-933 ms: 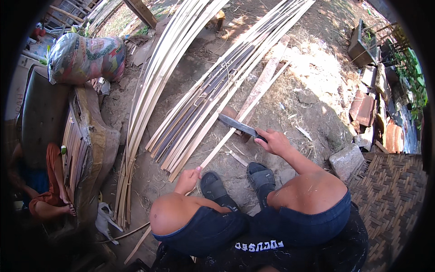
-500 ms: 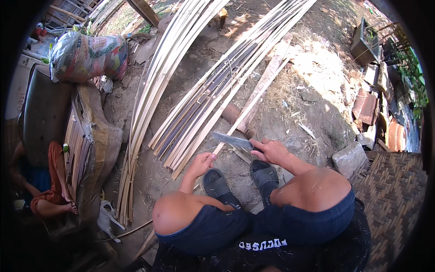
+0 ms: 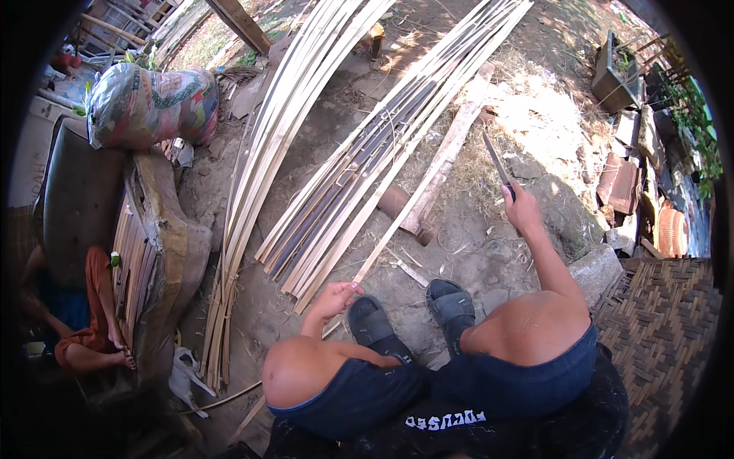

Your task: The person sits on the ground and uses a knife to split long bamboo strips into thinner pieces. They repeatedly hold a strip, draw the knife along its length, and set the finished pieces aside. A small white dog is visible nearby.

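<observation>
My left hand [image 3: 335, 299] is closed, its thumb and fingers pinching the near end of a thin, pale bamboo strip [image 3: 384, 242]. That strip slants away up to the right, passing over a short brown log [image 3: 396, 203] on the ground. My right hand [image 3: 521, 208] grips the dark handle of a knife [image 3: 495, 158], well to the right of the strip and apart from it. The blade points away from me and up to the left. Just left of the strip lies a bundle of pale and dark bamboo strips [image 3: 336, 199].
A second bundle of long pale strips [image 3: 264, 153] lies farther left. Beyond it are a stuffed sack [image 3: 153, 105], a worn seat [image 3: 180, 237], a seated person's legs [image 3: 95, 314] and a white cat [image 3: 183, 379]. A stone block [image 3: 596, 269] and woven mat [image 3: 661, 336] are at right.
My right hand has swung the knife away from the strip, out to the right and farther from me. My left hand still pinches the strip's end, slightly lower in view.
</observation>
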Available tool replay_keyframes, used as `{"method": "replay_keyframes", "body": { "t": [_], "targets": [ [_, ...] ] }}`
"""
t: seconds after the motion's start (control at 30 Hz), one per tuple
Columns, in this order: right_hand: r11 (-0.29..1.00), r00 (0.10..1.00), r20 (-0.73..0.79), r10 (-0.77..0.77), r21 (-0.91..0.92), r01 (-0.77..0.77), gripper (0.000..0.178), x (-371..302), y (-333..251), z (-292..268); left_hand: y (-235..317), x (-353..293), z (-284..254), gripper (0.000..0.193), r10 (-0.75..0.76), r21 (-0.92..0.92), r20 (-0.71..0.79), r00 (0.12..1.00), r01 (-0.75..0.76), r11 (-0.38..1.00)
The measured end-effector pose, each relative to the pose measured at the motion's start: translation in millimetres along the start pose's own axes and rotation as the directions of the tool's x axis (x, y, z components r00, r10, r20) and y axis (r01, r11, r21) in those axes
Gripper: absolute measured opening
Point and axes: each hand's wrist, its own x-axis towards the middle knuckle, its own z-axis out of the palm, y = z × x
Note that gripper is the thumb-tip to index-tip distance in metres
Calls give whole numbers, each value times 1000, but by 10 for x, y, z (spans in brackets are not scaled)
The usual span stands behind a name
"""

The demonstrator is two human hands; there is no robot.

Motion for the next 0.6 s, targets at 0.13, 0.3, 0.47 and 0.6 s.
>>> {"method": "replay_keyframes", "body": {
  "t": [0.13,0.3,0.47,0.6],
  "targets": [
    [923,862,333,-381,186,337,37,-1031,-935,296,73,302,444,30,375,369,-229,898,-276,887],
    [835,689,507,-518,123,537,43,-1369,-1227,316,107,217,754,22,619,647,-337,709,-304,700],
    [985,989,72,-128,-105,135,36,-25,-331,-26,27,84,629,25,541,622,-358,761,-237,746],
    [996,998,13,-61,-57,62,36,257,-346,-165,-175,119,235,37,462,510,-282,841,-277,814]
  ]
}}
